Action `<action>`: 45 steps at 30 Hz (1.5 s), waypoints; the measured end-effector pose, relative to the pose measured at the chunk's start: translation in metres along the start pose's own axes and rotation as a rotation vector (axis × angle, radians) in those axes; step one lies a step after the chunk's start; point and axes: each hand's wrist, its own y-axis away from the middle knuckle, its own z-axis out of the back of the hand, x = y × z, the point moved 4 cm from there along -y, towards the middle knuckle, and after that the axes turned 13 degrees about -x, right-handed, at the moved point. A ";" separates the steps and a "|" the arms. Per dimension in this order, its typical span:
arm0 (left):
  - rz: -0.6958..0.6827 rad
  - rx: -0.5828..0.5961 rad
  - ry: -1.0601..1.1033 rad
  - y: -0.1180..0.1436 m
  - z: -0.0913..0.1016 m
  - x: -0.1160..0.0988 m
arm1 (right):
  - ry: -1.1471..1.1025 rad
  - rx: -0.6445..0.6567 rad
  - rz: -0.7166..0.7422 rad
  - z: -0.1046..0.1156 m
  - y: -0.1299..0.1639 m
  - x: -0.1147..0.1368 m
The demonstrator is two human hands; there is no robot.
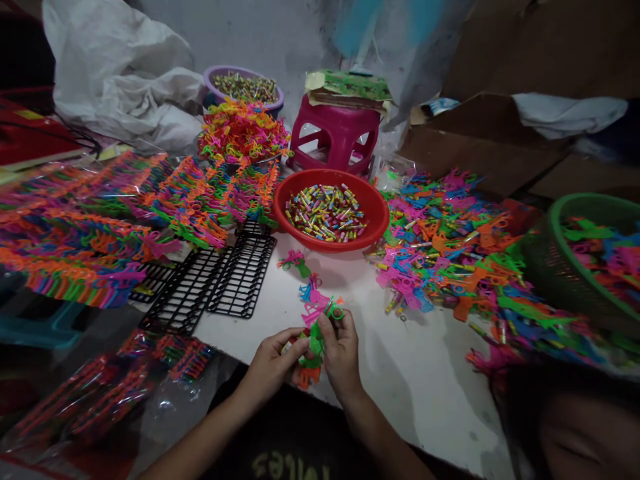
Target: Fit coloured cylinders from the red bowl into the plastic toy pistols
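Observation:
Above the front edge of the white table (380,373), both my hands are closed around a small green plastic toy gun (316,341). My left hand (275,360) pinches it from the left, with a bit of red and yellow at the fingertips too small to make out. My right hand (343,350) grips its right side, thumb on top. An orange plastic piece (309,378) shows below the fingers. Just beyond, a pink toy piece (315,308) and a blue one (306,291) lie on the table, with a pink-and-green piece (296,261) farther back.
A red basin (330,245) holds many small wrapped tubes. Loose toy guns (440,240) heap on the right beside a green basket (560,260). Black racks (240,277) and rows of toys (90,233) fill the left. A person's head (575,427) is at lower right.

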 end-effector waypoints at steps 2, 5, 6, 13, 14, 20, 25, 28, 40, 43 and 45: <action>-0.022 -0.019 -0.034 0.000 0.001 -0.002 | 0.000 -0.006 0.002 -0.001 0.001 -0.001; -0.089 -0.024 -0.095 0.001 0.000 -0.009 | 0.043 -0.040 0.045 -0.001 0.004 -0.002; -0.128 -0.022 -0.128 0.001 0.000 -0.012 | 0.071 -0.058 0.072 -0.001 0.005 -0.002; -0.354 0.039 -0.374 0.000 -0.005 -0.024 | 0.239 -0.072 0.109 -0.002 0.008 -0.006; -0.307 0.058 -0.351 -0.002 -0.004 -0.021 | 0.238 -0.033 0.092 -0.001 0.002 -0.006; 0.046 -0.216 -0.030 -0.025 0.038 0.004 | 0.578 -0.456 0.156 0.084 -0.086 0.015; 0.158 -0.333 0.213 -0.031 0.057 0.016 | 0.791 -0.483 0.489 0.100 -0.099 0.022; 0.203 -0.234 0.332 -0.030 0.045 0.018 | 0.742 0.115 0.523 0.048 -0.057 0.001; 0.186 -0.143 0.375 -0.017 0.037 0.006 | 0.315 0.255 -0.052 0.018 -0.040 -0.010; 0.170 -0.104 0.405 -0.013 0.022 0.000 | 0.039 0.310 -0.169 0.003 -0.031 -0.011; 0.165 -0.112 0.409 -0.012 0.019 -0.003 | 0.001 0.317 -0.177 -0.005 -0.023 -0.012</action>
